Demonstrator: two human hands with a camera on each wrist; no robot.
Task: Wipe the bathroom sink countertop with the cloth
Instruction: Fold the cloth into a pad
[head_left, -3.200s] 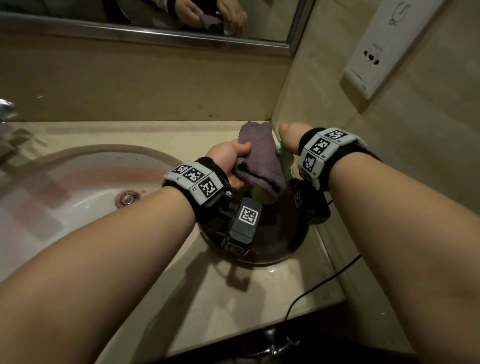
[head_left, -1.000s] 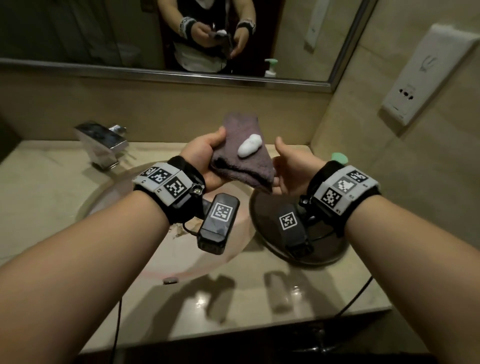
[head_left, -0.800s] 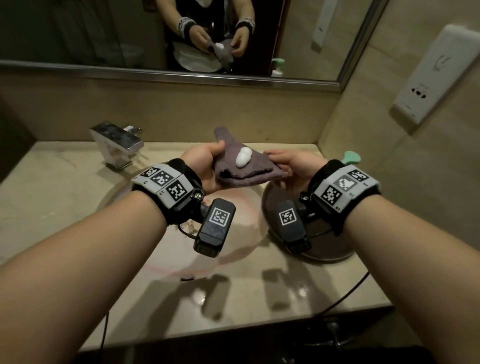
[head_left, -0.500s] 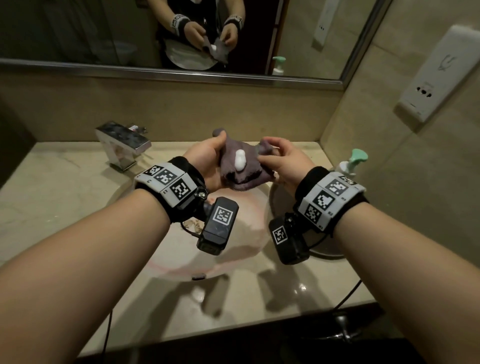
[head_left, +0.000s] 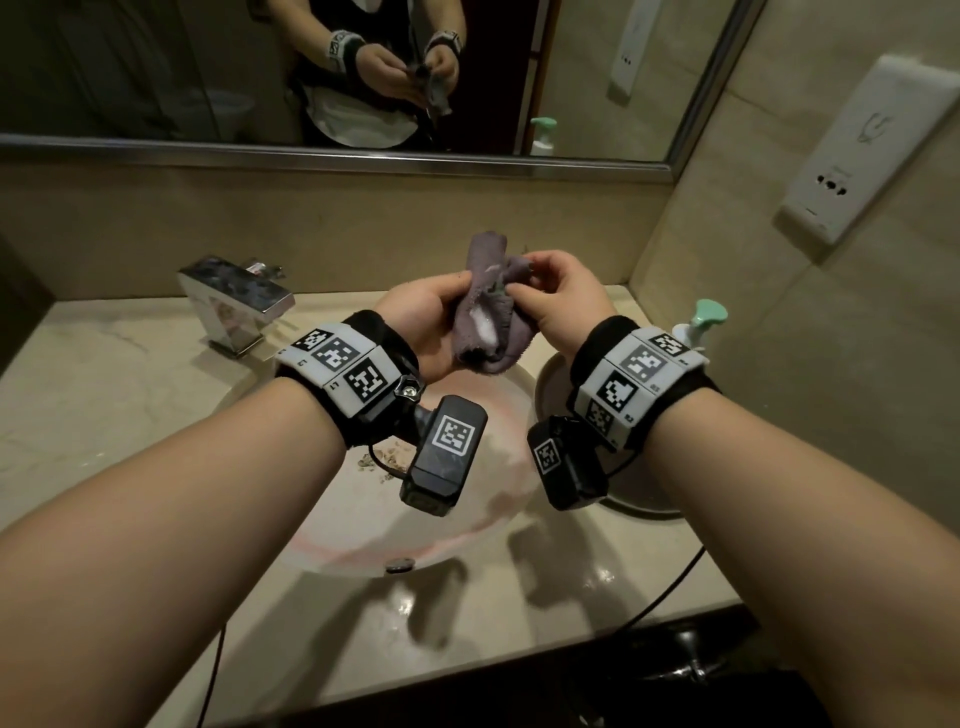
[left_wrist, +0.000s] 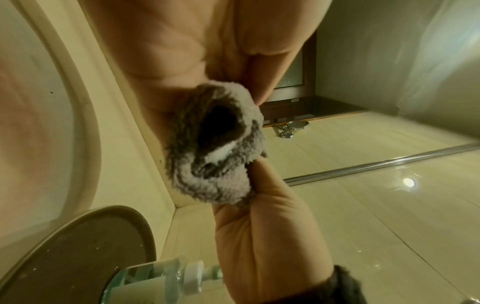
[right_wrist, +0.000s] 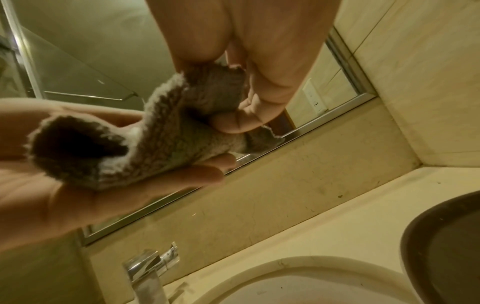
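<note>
Cloth (head_left: 488, 312) with white foam sits folded in both grips: left hand (head_left: 423, 325) cradles, right hand (head_left: 558, 299) pinches. Preparation step; next, press it onto the desk (head_left: 130, 395) below.

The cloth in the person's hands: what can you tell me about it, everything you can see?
The cloth is a small, fuzzy, greyish-purple rag that looks like terry or microfibre. It is bunched and folded in on itself, with a smear of white foam in the fold. It is held in the air above the sink basin, touching nothing else. The left hand cradles it from below, and the right hand pinches its upper edge between fingers and thumb.
</note>
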